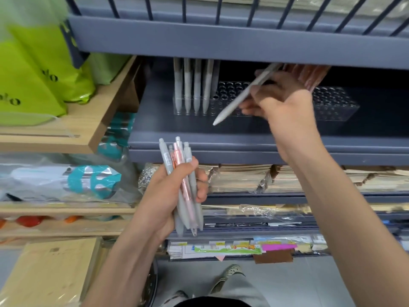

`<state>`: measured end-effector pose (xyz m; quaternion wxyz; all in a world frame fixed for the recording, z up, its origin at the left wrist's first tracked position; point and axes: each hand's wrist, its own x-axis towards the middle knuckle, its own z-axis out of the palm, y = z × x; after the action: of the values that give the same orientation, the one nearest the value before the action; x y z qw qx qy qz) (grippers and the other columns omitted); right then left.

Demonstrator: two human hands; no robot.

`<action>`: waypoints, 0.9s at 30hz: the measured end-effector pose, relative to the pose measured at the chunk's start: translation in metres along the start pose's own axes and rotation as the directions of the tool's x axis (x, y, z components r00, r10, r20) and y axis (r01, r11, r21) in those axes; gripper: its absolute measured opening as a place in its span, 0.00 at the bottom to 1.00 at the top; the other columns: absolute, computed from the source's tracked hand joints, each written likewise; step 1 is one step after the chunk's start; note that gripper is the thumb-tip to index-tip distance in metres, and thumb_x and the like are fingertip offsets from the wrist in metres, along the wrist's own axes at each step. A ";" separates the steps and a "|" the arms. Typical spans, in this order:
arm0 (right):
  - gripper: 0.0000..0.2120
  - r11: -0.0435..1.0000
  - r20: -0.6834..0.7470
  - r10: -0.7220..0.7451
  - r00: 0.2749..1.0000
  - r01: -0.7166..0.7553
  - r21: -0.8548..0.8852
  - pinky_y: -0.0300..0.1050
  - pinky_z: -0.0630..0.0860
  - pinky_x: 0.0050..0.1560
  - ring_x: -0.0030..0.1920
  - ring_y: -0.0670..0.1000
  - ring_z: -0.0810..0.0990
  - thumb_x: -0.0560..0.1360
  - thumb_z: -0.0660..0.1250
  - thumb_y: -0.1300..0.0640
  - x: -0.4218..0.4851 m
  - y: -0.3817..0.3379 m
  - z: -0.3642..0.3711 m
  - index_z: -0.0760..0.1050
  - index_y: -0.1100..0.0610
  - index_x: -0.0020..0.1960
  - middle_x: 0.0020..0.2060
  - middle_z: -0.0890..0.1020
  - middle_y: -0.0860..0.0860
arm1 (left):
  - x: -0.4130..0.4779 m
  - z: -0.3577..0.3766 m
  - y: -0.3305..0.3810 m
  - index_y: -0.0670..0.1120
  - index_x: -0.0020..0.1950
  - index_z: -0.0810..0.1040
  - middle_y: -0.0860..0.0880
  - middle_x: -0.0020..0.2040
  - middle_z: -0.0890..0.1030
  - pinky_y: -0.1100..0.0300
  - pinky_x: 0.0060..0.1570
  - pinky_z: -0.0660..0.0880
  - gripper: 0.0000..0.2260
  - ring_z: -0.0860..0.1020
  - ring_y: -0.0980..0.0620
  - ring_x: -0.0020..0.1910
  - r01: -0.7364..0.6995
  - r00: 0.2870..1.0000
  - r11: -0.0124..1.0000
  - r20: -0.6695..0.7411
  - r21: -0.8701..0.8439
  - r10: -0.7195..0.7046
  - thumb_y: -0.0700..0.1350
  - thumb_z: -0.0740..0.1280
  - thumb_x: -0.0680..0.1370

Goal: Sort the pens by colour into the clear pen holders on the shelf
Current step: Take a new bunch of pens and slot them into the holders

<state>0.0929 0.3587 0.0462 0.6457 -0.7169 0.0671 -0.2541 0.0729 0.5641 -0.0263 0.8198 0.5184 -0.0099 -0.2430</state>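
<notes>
grey pen (241,98) tilted, tip low, just in front of the left clear holder (230,89) on the shelf (243,149); right hand (285,107) grip pinches it. risk: slanted tip misses a hole, or left hand (168,191) grip, clutching the mixed bundle (186,187), drops one.

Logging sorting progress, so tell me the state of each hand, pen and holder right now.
Right hand: pinches one grey pen, tilted, tip down.
Left hand: grips pen bundle, grey plus one pink.
Left holder: four grey pens upright, most holes empty.
Right holder: pink pens at back, partly hidden.
</notes>
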 end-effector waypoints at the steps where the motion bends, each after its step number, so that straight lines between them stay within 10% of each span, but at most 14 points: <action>1: 0.05 1.000 -0.050 -0.030 0.998 0.029 -0.007 0.46 0.82 0.45 0.38 0.53 0.83 0.78 0.64 0.68 0.007 0.000 0.002 0.73 0.61 0.52 0.37 0.83 0.53 | 0.000 -0.001 0.001 0.40 0.45 0.71 0.44 0.33 0.77 0.60 0.26 0.72 0.06 0.71 0.49 0.25 0.009 1.000 1.000 -0.008 -0.021 -0.009 0.40 0.65 0.80; 8: 0.12 0.968 -0.345 -0.108 0.932 0.019 -0.252 0.41 0.74 0.36 0.30 0.51 0.78 0.77 0.54 0.75 0.050 0.008 0.020 0.74 0.66 0.45 0.30 0.81 0.54 | -0.003 -0.009 0.004 0.39 0.46 0.70 0.43 0.31 0.77 0.61 0.25 0.71 0.03 0.71 0.49 0.26 0.028 1.000 1.000 -0.014 0.011 -0.028 0.35 0.58 0.79; 12: 0.09 0.836 -0.126 -0.203 0.971 0.105 -0.538 0.54 0.77 0.56 0.51 0.60 0.81 0.76 0.62 0.61 0.057 0.020 0.035 0.81 0.60 0.50 0.47 0.84 0.59 | -0.003 -0.016 0.005 0.35 0.42 0.78 0.40 0.32 0.79 0.60 0.28 0.76 0.08 0.77 0.47 0.28 0.022 0.998 0.999 -0.056 0.031 -0.020 0.35 0.62 0.79; 17: 0.13 0.827 -0.029 -0.184 0.983 0.139 -0.545 0.54 0.74 0.60 0.55 0.59 0.80 0.77 0.64 0.54 0.069 0.017 0.046 0.78 0.63 0.54 0.51 0.83 0.59 | -0.001 -0.022 0.005 0.33 0.52 0.78 0.38 0.42 0.85 0.56 0.34 0.82 0.06 0.84 0.46 0.33 0.011 0.994 0.999 -0.104 -0.049 -0.016 0.34 0.64 0.79; 27: 0.09 0.760 0.001 -0.205 0.979 0.160 -0.630 0.39 0.73 0.49 0.46 0.52 0.82 0.76 0.66 0.55 0.073 0.030 0.050 0.78 0.60 0.51 0.40 0.81 0.47 | -0.002 -0.028 0.005 0.38 0.43 0.83 0.37 0.39 0.84 0.52 0.38 0.83 0.06 0.85 0.43 0.35 0.000 0.992 0.998 -0.124 -0.058 -0.008 0.36 0.68 0.78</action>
<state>0.1853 0.3673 0.0357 0.3399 -0.8847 0.0993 -0.3032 0.0806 0.5900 -0.0347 0.8330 0.5087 0.0493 -0.2121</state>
